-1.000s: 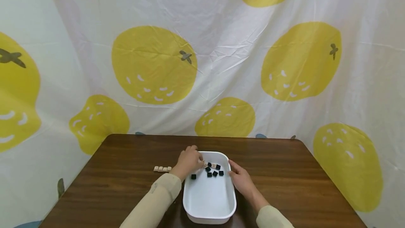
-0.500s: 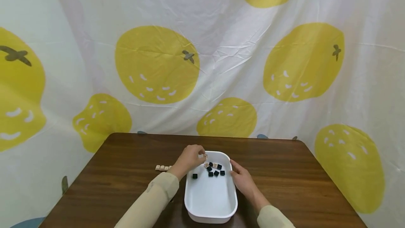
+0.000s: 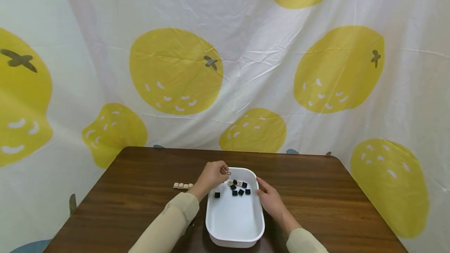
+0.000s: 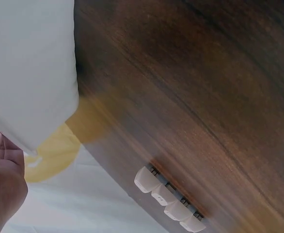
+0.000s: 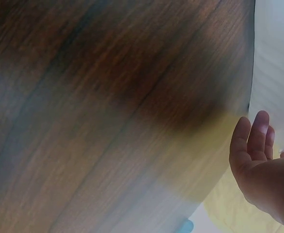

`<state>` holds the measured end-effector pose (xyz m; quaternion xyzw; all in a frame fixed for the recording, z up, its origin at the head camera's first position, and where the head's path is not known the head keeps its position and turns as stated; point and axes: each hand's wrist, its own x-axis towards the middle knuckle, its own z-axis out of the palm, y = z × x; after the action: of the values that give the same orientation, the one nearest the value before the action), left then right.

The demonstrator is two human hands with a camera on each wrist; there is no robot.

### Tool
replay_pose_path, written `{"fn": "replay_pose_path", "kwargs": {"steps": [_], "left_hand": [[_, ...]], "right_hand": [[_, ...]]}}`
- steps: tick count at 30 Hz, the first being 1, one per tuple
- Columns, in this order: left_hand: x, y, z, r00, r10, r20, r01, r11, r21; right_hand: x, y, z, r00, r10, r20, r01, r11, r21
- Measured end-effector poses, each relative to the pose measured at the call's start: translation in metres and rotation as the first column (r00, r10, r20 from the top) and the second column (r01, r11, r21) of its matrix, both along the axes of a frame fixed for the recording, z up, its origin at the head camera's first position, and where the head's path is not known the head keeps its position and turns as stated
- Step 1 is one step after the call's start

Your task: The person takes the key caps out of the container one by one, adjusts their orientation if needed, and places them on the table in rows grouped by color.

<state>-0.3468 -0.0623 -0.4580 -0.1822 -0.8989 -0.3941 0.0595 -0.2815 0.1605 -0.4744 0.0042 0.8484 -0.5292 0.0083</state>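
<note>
My left hand [image 3: 211, 177] is over the far left corner of a white tray [image 3: 234, 220], pinching a small beige keycap [image 3: 229, 173] between thumb and fingertips. Below it in the tray lie several black keycap-like cubes [image 3: 241, 192] and a couple of beige keycaps [image 3: 240, 183], grouped toward the far end. One black cube [image 3: 217, 195] sits apart by the left wall. On the opposite side, my right hand [image 3: 272, 202] holds the tray's right rim, fingers [image 5: 257, 133] loosely bent against the outer wall. The tray hides part of my left fingers in the left wrist view.
A short row of beige keycaps on dark switches [image 4: 164, 196] stands on the wooden table [image 3: 316, 202], left of the tray. A white cloth with yellow fruit prints [image 3: 175, 71] hangs behind the table's far edge.
My left hand has lifted from the pieces toward the tray's far left corner, and the beige keycap now shows at its fingertips. My right hand stays on the rim.
</note>
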Motion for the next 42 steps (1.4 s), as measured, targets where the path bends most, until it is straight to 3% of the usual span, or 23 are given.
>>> {"fn": "replay_pose_path", "kwargs": {"steps": [14, 23, 30, 42], "left_hand": [[-0.0004, -0.0009, -0.0025, 0.994, -0.011, -0.107, 0.012, 1.0, 0.013], [0.0007, -0.0006, -0.0015, 0.997, -0.004, -0.08, 0.01, 0.997, 0.07], [0.001, -0.001, -0.0034, 1.0, -0.007, -0.023, 0.009, 0.996, 0.084], [0.0001, -0.0032, -0.0075, 0.999, -0.037, -0.004, 0.037, 0.989, 0.147]], "right_hand": [[-0.0004, -0.0004, -0.0007, 1.0, -0.002, 0.009, 0.001, 1.0, 0.003], [-0.0001, -0.0006, -0.0002, 1.0, -0.005, 0.0, 0.005, 1.0, -0.003], [0.0009, -0.001, 0.0, 0.999, 0.001, -0.052, -0.001, 1.0, 0.004], [0.0005, -0.0004, 0.0012, 1.0, 0.005, 0.009, -0.005, 1.0, 0.005]]}}
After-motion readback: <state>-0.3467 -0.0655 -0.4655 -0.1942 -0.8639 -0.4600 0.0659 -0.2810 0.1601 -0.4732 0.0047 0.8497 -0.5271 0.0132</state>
